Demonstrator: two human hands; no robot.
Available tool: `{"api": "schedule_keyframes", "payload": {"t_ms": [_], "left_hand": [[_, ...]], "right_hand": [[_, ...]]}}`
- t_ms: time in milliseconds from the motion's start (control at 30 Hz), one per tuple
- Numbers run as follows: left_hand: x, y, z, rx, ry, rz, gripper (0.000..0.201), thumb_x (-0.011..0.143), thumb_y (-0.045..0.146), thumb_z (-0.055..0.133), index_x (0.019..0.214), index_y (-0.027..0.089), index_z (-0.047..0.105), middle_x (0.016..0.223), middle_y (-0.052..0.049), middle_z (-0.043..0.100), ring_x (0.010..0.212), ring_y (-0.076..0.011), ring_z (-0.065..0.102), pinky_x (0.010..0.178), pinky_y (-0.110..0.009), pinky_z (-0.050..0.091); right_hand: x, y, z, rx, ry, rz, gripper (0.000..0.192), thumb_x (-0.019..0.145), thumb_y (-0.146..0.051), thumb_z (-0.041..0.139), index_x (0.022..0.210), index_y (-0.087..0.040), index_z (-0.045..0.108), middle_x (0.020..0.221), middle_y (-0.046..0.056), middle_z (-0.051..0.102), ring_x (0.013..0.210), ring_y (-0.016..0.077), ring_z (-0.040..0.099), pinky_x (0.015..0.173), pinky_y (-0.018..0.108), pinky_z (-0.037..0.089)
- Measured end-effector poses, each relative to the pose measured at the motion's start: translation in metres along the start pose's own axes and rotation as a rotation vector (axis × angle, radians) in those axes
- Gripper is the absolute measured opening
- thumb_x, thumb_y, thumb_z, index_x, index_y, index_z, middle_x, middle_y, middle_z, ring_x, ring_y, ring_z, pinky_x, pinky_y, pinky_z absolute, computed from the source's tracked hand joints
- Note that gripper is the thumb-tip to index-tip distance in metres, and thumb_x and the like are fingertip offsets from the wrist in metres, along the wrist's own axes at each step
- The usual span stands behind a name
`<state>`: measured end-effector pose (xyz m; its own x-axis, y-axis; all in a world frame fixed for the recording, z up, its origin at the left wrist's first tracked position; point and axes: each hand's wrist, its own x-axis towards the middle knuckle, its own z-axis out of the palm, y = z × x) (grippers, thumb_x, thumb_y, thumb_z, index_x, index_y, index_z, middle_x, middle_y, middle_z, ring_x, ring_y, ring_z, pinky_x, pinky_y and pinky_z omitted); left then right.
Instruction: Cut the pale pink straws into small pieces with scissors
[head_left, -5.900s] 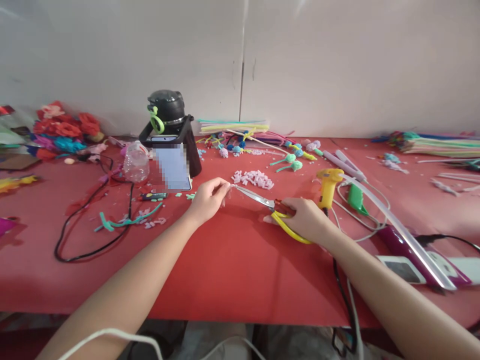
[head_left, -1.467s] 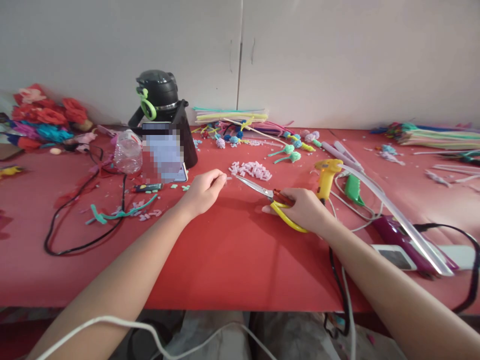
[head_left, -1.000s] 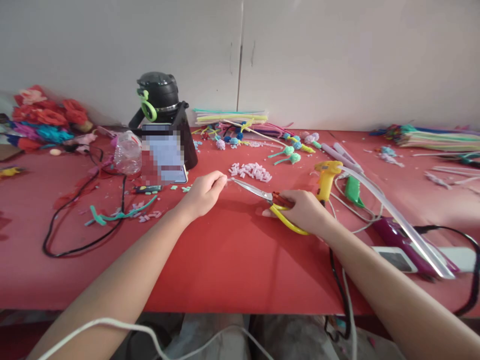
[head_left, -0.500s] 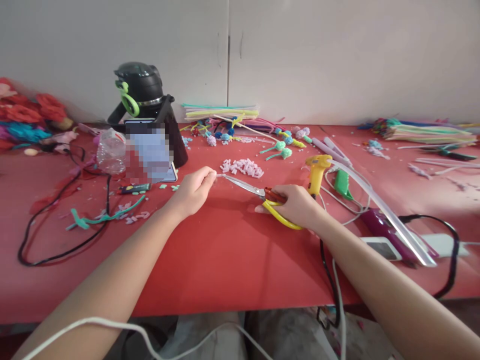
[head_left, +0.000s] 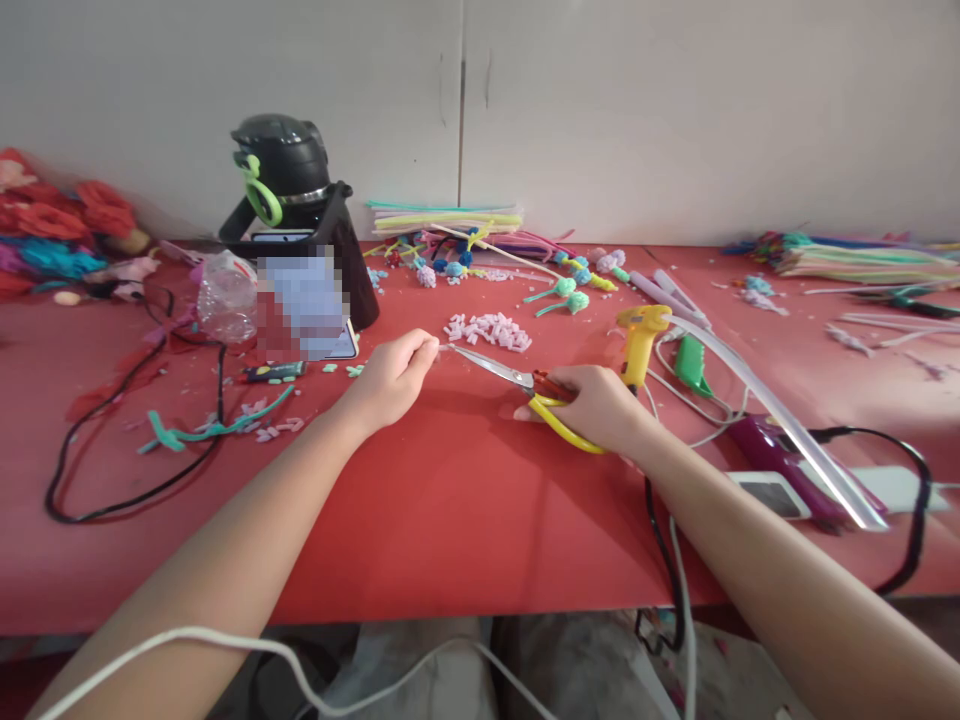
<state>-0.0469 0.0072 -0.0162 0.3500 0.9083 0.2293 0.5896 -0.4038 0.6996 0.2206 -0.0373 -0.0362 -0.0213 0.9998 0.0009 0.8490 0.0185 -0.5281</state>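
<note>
Your red table (head_left: 465, 520) spreads across the whole view, littered at the far side. At far left stands a black jug (head_left: 289, 190) with a phone (head_left: 304, 320) leaning on it; a black cable (head_left: 127, 480) loops to the left of your arms. To the right stands a yellow glue gun (head_left: 639, 340), just beyond your right hand.

Your right hand (head_left: 600, 408) is closed through the yellow handles of the scissors (head_left: 525, 385), resting on the table. The blades point left and away, slightly parted, with their tips meeting your left fingertips.

Your left hand (head_left: 390, 380) is curled, thumb and forefinger pinched on a small pale piece (head_left: 442, 348) held right at the blade tips; it is too small to make out.

Just beyond the blades lies a heap of pink bits (head_left: 489, 330).
</note>
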Motion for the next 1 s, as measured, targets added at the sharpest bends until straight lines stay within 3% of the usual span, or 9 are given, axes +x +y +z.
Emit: {"api": "schedule_keyframes", "payload": {"t_ms": [233,1000], "left_hand": [[0.0014,-0.0038,0.0002,0.021,0.016,0.035,0.032,0.100,0.043,0.041,0.083,0.019,0.052,0.062,0.004,0.047,0.057,-0.0113,0.044,0.060,-0.027,0.035],[0.0001,-0.0031,0.0001,0.046,0.023,0.043,0.033,0.100,0.047,0.038,0.082,0.021,0.048,0.059,0.004,0.046,0.054,-0.0118,0.044,0.057,-0.027,0.032]], "right_hand": [[-0.0023,-0.0022,-0.0030,0.018,0.028,-0.001,0.061,0.062,-0.070,0.071,0.059,-0.021,0.034,0.056,-0.004,0.036,0.057,0.0110,0.031,0.050,0.026,0.026],[-0.0003,0.0006,0.0000,0.000,0.024,-0.015,0.061,0.061,-0.073,0.071,0.058,-0.021,0.038,0.056,-0.004,0.037,0.057,0.0121,0.035,0.049,0.026,0.027]]}}
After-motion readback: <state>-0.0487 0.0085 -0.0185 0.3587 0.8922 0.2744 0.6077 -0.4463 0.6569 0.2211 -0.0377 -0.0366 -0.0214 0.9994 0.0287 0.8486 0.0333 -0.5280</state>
